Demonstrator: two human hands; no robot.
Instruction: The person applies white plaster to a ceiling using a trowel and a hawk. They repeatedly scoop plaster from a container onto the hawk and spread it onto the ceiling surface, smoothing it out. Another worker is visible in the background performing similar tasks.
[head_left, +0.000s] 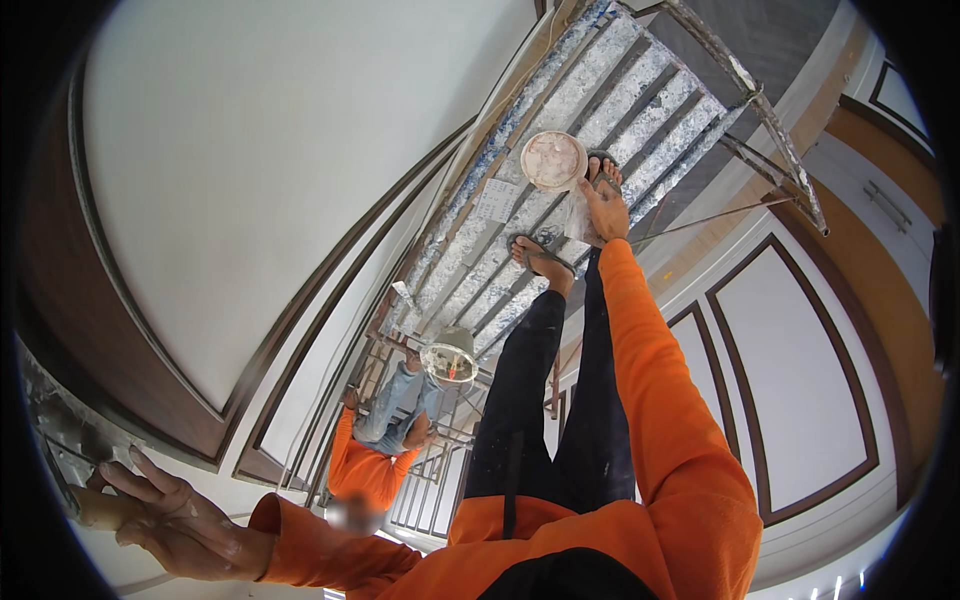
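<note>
My left hand is at the lower left, its palm and curved fingers round a beige pipe-like bar. My right hand hangs down over the platform, holding a pale, semi-transparent object that I cannot make out clearly. Just left of it, a round white tub with a pinkish-white top sits on the paint-spattered slatted platform. My sandalled feet stand on the slats. A small light card lies beside the tub.
A co-worker in orange sleeves and pale jeans is on the scaffold below, by a hanging bucket. Metal rails edge the platform's right end. A white wall panel with dark wooden trim fills the left; framed panels line the right.
</note>
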